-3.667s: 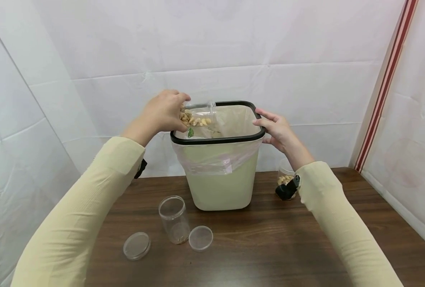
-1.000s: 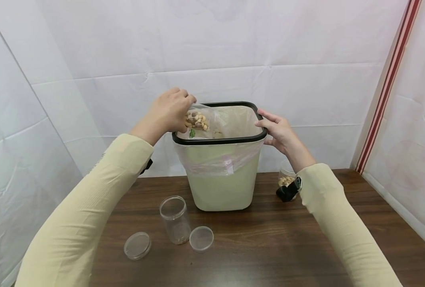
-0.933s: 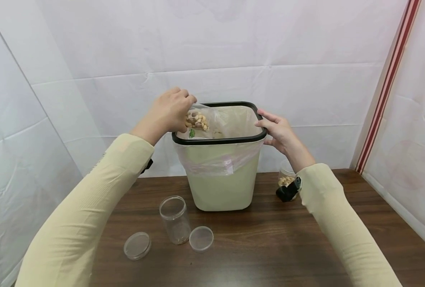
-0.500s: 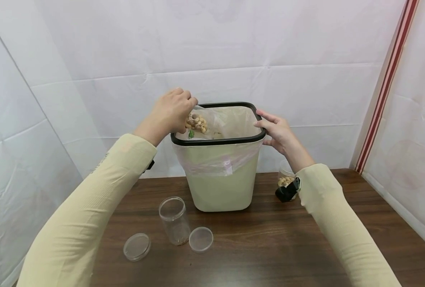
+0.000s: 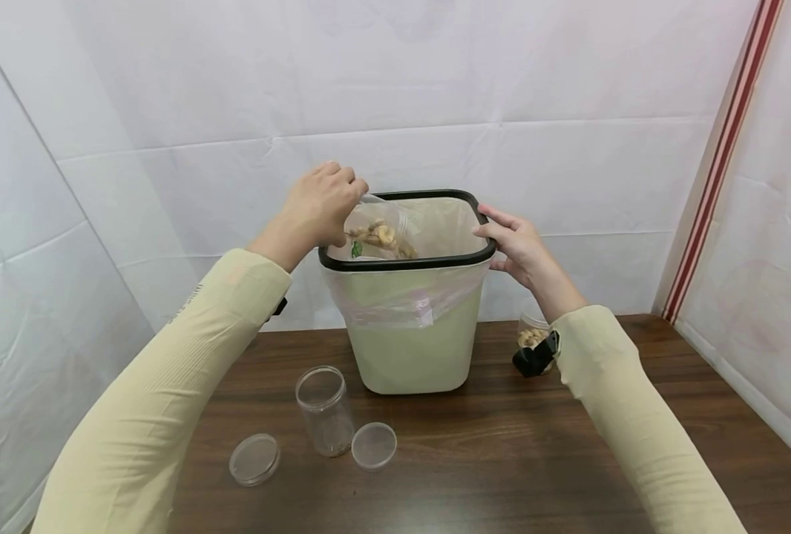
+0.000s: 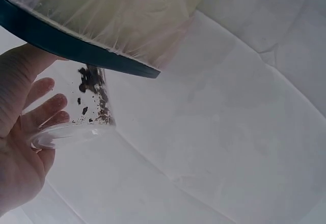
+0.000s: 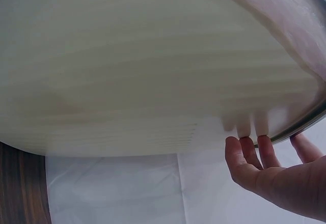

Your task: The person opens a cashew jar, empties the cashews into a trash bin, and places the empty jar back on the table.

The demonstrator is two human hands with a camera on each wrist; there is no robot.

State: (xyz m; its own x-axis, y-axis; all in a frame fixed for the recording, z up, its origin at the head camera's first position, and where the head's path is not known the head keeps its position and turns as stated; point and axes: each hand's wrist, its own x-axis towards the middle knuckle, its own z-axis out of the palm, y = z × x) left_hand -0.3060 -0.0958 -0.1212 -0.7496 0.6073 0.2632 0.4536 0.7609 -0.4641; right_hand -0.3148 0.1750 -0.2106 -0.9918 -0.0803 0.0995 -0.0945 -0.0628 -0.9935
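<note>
My left hand [image 5: 322, 204] grips a clear plastic jar [image 5: 377, 213], tilted with its mouth inside the trash bin [image 5: 412, 345]. Pale nut-like pieces [image 5: 383, 236] lie along the jar's lower side and at its mouth. In the left wrist view the jar's base [image 6: 76, 133] points away from the bin, with dark crumbs [image 6: 91, 94] clinging to the wall. Across the bin, my right hand [image 5: 516, 243] holds the black rim [image 5: 409, 263] at its right side; the right wrist view has its fingertips [image 7: 235, 145] against the outer wall. A thin plastic liner [image 5: 442, 219] covers the inside.
Left of the bin's foot stands another clear jar [image 5: 329, 419], nearly bare inside. Two clear lids, one flat at left [image 5: 255, 460] and one beside that jar [image 5: 374, 446], lie on the brown table [image 5: 476, 467]. A jar of similar pieces [image 5: 532, 335] stands behind my right wrist.
My left hand has tipped the jar from nearly level to steeper, mouth down and a little right. The pieces have slid toward the mouth. My right hand has stayed at the rim.
</note>
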